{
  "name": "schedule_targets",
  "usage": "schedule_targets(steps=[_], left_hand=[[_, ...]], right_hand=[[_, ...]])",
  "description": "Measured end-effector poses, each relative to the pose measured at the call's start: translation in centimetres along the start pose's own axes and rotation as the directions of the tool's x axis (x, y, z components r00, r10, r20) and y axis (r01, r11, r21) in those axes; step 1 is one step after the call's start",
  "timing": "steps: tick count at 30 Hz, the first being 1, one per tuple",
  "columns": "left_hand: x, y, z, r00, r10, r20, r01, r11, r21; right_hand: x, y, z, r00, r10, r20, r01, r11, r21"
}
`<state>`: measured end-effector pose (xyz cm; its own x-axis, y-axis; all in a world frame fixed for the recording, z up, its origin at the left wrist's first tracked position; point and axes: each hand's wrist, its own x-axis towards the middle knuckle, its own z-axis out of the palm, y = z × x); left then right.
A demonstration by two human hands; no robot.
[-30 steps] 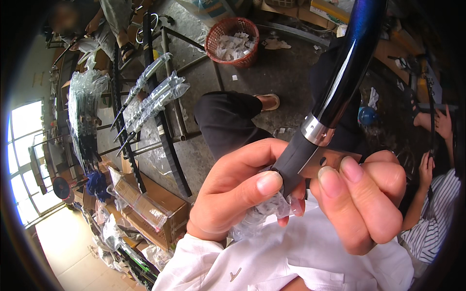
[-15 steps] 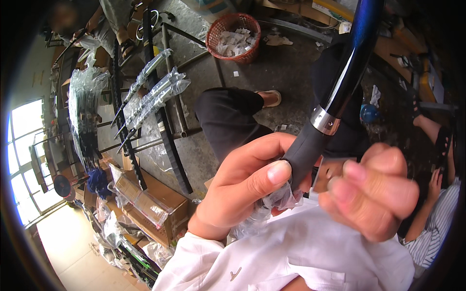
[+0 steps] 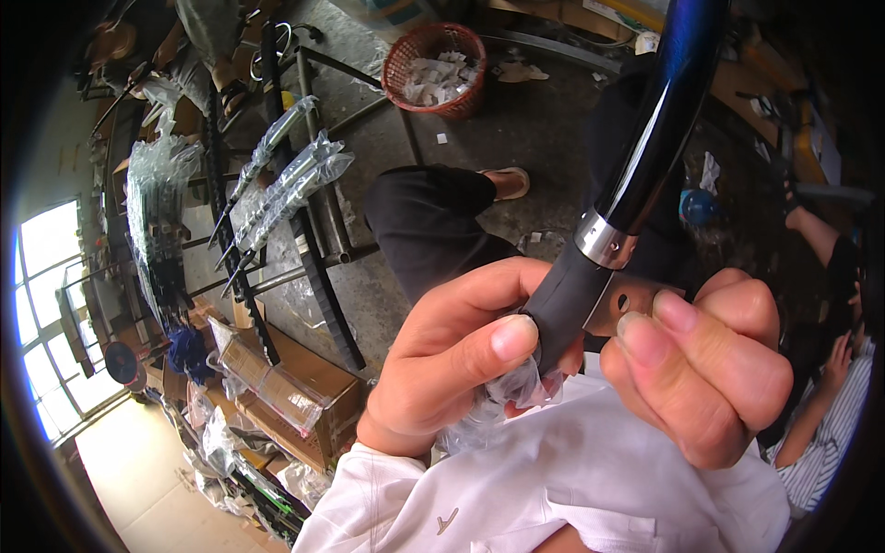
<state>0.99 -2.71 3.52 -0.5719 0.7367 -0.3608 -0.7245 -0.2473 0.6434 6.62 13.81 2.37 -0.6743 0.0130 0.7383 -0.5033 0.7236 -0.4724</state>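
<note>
My left hand (image 3: 461, 346) is closed around the dark grey grip of a fishing rod (image 3: 564, 297), thumb pressed on the grip's end. Above the grip sits a silver metal collar (image 3: 605, 240), and the glossy blue-black shaft (image 3: 653, 138) rises toward the top edge. Crumpled clear plastic film (image 3: 521, 387) is bunched under my left fingers. Beside the grip, my right hand (image 3: 714, 364) has thumb and finger pinched at the edge of a small thin flat piece (image 3: 604, 309), shiny tan with a dark spot. What this piece is, I cannot tell.
A red plastic basket (image 3: 433, 69) of white scraps stands on the floor ahead. To the left, plastic-sleeved rods (image 3: 290, 194) lean on a metal rack (image 3: 318, 276), near a cardboard box (image 3: 318, 405). Another person in a striped sleeve (image 3: 830, 442) sits at the right.
The rod's grip and collar have shifted slightly left and down with my left hand. The flat piece by my right fingertips has turned, showing more of its face. My right hand stays pinched.
</note>
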Motion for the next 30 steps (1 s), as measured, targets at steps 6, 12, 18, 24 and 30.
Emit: schedule_targets(steps=[6, 12, 18, 24, 30], left_hand=[[0.0, -0.2, 0.0, 1.000, 0.003, -0.004, -0.003, 1.000, -0.005], [0.0, -1.1, 0.3, 0.993, 0.101, -0.054, -0.097, 0.992, 0.077], [0.4, -1.5, 0.5, 0.986, 0.155, -0.055, -0.143, 0.972, 0.185], [0.7, -0.8, -0.4, 1.000, 0.010, 0.001, -0.010, 1.000, 0.020], [0.9, -0.9, -0.7, 0.999, 0.019, 0.041, -0.017, 0.998, -0.064]], right_hand=[[-0.1, 0.1, 0.0, 1.000, -0.001, 0.011, 0.001, 1.000, 0.003], [0.3, 0.8, -0.2, 0.988, -0.146, 0.046, 0.151, 0.981, -0.125], [-0.7, 0.9, 2.1, 0.980, -0.170, -0.102, 0.139, 0.956, -0.260], [-1.1, 1.8, 1.3, 0.987, -0.049, -0.151, 0.064, 0.993, 0.100], [-1.0, 0.9, 0.3, 0.999, -0.012, -0.051, 0.016, 0.996, 0.093]])
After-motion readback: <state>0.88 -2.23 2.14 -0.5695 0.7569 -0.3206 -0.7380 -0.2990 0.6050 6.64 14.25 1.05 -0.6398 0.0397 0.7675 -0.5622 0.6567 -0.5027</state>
